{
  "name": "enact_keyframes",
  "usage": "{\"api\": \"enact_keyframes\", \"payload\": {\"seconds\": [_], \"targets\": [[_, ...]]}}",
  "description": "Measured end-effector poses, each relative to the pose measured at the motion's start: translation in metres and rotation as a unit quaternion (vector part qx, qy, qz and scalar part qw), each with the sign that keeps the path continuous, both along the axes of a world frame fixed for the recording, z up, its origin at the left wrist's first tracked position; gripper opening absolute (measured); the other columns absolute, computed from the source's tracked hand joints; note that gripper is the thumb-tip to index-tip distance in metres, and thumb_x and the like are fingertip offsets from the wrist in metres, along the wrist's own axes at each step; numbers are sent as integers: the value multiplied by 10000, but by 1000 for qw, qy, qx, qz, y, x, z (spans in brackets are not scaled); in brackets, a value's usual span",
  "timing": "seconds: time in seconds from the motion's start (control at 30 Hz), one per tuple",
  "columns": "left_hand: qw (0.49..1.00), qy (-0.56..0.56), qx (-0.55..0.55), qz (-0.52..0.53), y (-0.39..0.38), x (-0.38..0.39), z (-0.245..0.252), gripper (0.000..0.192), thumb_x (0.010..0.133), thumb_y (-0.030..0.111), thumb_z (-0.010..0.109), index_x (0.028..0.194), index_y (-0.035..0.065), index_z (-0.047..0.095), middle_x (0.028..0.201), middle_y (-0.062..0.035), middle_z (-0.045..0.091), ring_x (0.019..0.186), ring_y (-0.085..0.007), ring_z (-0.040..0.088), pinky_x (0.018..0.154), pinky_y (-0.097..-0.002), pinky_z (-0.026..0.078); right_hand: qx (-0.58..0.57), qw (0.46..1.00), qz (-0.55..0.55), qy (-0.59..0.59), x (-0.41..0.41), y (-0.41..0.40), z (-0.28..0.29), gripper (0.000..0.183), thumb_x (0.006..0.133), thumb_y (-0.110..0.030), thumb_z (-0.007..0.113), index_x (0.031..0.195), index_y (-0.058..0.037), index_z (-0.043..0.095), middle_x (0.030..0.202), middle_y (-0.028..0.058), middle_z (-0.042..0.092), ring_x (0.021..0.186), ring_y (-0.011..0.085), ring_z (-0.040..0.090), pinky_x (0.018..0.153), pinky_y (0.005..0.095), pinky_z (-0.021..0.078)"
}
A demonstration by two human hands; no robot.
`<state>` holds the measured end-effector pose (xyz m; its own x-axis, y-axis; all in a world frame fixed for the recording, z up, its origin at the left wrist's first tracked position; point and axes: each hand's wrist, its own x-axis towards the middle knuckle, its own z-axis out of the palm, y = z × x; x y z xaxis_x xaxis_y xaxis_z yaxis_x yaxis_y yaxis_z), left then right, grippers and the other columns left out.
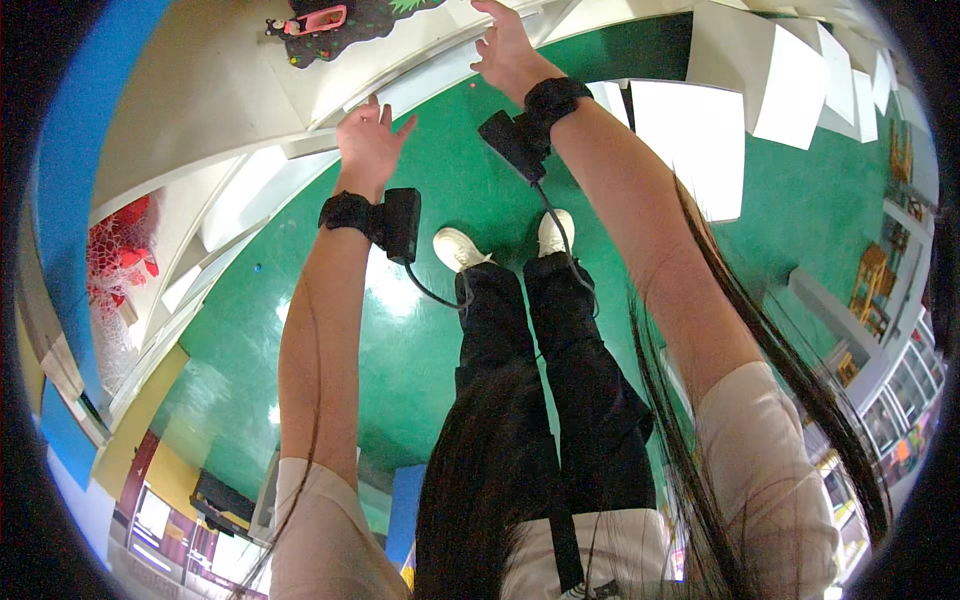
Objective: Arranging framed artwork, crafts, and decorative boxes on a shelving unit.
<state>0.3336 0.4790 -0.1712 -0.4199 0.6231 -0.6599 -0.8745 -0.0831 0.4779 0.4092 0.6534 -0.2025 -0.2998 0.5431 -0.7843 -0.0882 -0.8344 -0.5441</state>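
My left hand (370, 142) reaches up beside the edge of a pale shelf unit (217, 97), its fingers spread and nothing visible in it. Further right, my right hand (510, 56) is raised near the same unit's edge, fingers apart and partly curled, with no object seen in it. Whether either hand touches the edge cannot be told. Each wrist wears a black strap with a small black box and a cable. On the unit's pale surface, at the top, lies a dark decorated panel (352, 34) with a pink tray-like piece (324, 19) and a small figure.
White panels (688, 146) stand at the upper right above the green floor (420, 360). Red decorations under white netting (124, 255) are at the left. Wooden chairs (868, 281) and a grey low partition (832, 315) are at the far right.
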Motion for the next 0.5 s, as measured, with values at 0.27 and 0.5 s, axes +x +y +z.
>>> {"api": "enact_keyframes", "payload": {"seconds": [0.27, 0.5], "targets": [[999, -29, 20, -4, -46, -5, -14, 548, 717, 117, 361, 1196, 99, 94, 1234, -113, 165, 1122, -265, 202, 895, -451, 211, 349, 889, 291, 56, 65, -22, 3, 411, 675, -142, 516, 1046, -113, 341, 1036, 73, 355, 923, 147, 373, 814, 285, 258], [987, 65, -93, -110, -164, 20, -48, 377, 789, 195, 327, 1097, -21, 299, 1170, -110, 294, 1070, -227, 307, 861, -341, 302, 313, 809, 464, -178, 213, -72, -23, 223, 712, -181, 494, 891, -57, 443, 817, 51, 516, 726, 124, 475, 606, 236, 379]]}}
